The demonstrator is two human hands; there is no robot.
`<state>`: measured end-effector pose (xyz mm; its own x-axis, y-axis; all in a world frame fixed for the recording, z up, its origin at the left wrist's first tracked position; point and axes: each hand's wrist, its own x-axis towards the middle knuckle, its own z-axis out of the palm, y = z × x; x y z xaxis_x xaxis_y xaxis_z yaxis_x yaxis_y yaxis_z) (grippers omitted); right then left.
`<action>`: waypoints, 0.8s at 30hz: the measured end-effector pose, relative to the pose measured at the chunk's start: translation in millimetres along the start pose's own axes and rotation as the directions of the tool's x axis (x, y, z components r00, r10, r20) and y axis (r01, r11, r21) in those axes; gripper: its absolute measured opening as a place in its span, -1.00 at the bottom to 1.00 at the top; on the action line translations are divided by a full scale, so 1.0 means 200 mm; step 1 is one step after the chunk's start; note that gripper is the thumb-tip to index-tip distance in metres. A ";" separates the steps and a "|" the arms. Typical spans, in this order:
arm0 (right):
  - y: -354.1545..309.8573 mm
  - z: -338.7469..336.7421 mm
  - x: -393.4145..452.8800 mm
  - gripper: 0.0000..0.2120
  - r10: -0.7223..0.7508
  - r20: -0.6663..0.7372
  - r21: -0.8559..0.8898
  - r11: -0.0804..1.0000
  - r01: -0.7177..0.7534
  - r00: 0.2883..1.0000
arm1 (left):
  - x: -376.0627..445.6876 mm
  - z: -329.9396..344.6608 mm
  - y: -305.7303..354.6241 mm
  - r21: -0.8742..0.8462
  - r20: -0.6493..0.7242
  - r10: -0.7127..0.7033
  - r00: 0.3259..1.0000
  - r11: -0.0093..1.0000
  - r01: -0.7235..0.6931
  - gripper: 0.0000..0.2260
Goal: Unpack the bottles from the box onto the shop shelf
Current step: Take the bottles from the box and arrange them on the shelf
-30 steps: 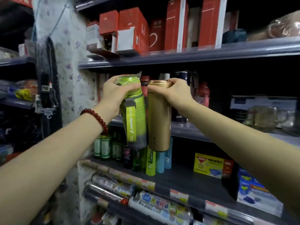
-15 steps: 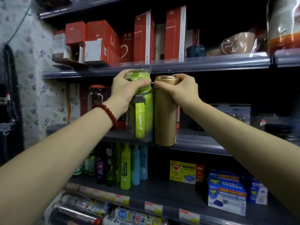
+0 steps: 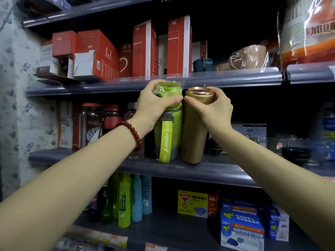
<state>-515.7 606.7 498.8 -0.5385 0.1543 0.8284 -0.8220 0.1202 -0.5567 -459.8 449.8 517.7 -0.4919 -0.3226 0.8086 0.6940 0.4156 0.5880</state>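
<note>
I am curling my left hand [image 3: 155, 104] over the plastic-wrapped cap of the green sports bottle [image 3: 169, 127], fingers wrapped round the top and the thumb pressing across its front. My right hand [image 3: 212, 109] is gripping the gold flask [image 3: 194, 127] the same way, fingers hooked over the shiny lid and thumb pinching the near side. The two thumbs are almost touching between the caps. Both bottles are standing upright and side by side, their walls touching, with their bases on the front edge of the middle shelf [image 3: 190, 171]. A green strap is hanging down the front of the sports bottle. A red bead bracelet [image 3: 132, 133] is sitting on my left wrist. Just behind and to the left of the green bottle, clear bottles with red lids [image 3: 101, 120] are standing on the same shelf. Red cartons [image 3: 145, 49] are lining the shelf above, and slim green and blue bottles [image 3: 130, 198] are standing on the shelf below, with a yellow box [image 3: 194, 201] and blue Raid boxes [image 3: 241, 229] to their right.
</note>
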 end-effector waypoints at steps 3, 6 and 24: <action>0.04 -0.04 0.02 -0.31 0.011 -0.037 0.017 1.000 -0.011 0.999 | 0.00 0.06 -0.03 0.019 0.022 0.025 0.999 0.999 -0.026 -0.40; 0.08 -0.08 0.04 -0.35 0.045 -0.070 0.049 0.998 -0.041 0.997 | 0.00 0.10 -0.07 0.046 0.058 0.037 0.998 0.998 -0.040 -0.44; 0.32 -0.12 0.17 -0.28 0.148 -0.038 0.072 0.987 -0.145 0.988 | 0.17 0.34 -0.22 0.106 0.103 -0.075 0.992 0.992 0.064 -0.34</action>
<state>-583.0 642.3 489.2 -0.6470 0.2078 0.7336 -0.7461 0.0260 -0.6654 -541.7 478.6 520.5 -0.5941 -0.2641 0.7598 0.6013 0.4816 0.6376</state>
